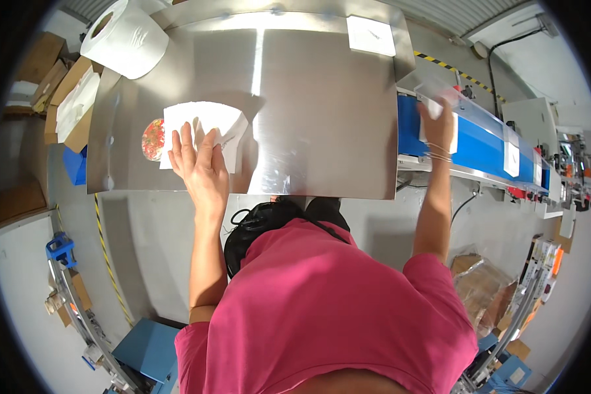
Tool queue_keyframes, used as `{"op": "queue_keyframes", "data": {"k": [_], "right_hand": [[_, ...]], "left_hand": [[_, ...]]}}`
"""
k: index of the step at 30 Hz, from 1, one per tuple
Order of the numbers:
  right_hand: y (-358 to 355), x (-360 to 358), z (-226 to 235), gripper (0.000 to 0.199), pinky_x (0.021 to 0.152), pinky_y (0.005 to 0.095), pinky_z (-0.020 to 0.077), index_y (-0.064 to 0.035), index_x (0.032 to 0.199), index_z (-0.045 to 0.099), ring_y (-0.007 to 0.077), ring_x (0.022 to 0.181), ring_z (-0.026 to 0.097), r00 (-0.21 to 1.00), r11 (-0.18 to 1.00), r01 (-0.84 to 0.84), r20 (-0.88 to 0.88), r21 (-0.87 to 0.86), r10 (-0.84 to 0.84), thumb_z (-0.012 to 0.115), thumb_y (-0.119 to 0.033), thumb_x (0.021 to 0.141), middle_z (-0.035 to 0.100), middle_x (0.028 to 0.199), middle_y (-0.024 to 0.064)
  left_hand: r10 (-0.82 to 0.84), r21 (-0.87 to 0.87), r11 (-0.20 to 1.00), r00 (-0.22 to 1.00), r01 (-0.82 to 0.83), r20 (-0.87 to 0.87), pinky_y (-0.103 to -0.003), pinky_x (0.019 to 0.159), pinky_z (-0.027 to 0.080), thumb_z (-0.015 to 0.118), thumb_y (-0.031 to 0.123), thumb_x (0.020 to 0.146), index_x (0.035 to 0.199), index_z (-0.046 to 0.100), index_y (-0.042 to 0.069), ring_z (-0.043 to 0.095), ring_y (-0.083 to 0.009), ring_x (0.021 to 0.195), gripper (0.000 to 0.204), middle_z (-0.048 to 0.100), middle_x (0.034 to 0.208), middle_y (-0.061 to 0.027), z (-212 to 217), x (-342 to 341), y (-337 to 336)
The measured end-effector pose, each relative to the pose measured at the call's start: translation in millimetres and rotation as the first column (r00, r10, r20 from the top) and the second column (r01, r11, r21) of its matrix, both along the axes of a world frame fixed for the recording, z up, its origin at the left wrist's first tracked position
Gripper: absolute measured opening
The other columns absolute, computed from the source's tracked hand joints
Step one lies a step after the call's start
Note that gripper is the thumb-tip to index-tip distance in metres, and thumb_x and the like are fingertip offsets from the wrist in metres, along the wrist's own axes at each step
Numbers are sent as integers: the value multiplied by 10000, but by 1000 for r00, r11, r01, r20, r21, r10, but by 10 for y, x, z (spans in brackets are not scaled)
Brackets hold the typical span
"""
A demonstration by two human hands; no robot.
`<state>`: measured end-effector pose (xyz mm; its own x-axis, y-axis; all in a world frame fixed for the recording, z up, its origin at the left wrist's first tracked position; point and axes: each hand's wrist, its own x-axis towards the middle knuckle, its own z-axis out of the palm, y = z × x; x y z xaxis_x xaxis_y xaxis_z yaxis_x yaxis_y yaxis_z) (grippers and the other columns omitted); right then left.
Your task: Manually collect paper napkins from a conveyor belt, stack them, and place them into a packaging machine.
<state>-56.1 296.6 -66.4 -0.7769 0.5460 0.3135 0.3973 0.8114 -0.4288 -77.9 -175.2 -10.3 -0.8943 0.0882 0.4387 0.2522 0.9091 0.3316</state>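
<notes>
My left hand [200, 157] lies with fingers stretched out on a small stack of white sheets or flat pouches [228, 125] on the steel table. Partly under the stack's left side is a round piece with a red and green speckled pattern [152, 140]. At the right, my right hand [438, 126] is over the near end of a blue conveyor belt [474, 139]. A flat white packet [450, 139] lies beneath that hand, partly covered by it. Motion blurs the right fingers, so their grip on the packet is unclear.
The steel table [322, 131] carries a large white roll [126, 43] at back left and a white flat stack [370, 36] at back right. More white packets [511, 152] lie along the belt beside a clear guard. Cardboard boxes [79, 105] stand left of the table.
</notes>
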Motion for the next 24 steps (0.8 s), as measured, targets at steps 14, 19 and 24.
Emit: {"op": "queue_keyframes", "data": {"k": [14, 19, 24], "right_hand": [[-2544, -813, 59, 535, 985, 282, 388, 22, 1306, 444, 130, 1137, 475, 531, -19, -438, -276, -899, 801, 653, -236, 887, 526, 1238, 85], [-1564, -429, -229, 519, 786, 333, 489, 40, 1058, 588, 191, 857, 601, 882, 512, -423, -210, -748, 423, 641, -434, 854, 639, 931, 161], [-93, -74, -268, 646, 816, 419, 484, 21, 1135, 575, 388, 936, 614, 986, 954, -14, 156, -298, 63, 603, -548, 831, 642, 980, 252]], "left_hand": [[-43, 36, 998, 998, 41, 40, -563, 1103, 121, 681, 265, 825, 1250, 555, 106, 179, -416, 1387, 470, 294, 1459, -231, 90, -80, -66], [23, -38, 999, 1000, -22, 22, -511, 1072, 250, 616, 125, 863, 1249, 567, 110, 336, -376, 1323, 390, 440, 1364, -208, 59, -97, -195], [4, 34, 999, 999, -5, 43, -479, 1053, 292, 616, 59, 841, 1175, 626, 113, 374, -366, 1298, 338, 469, 1351, -178, 73, -85, -219]]}}
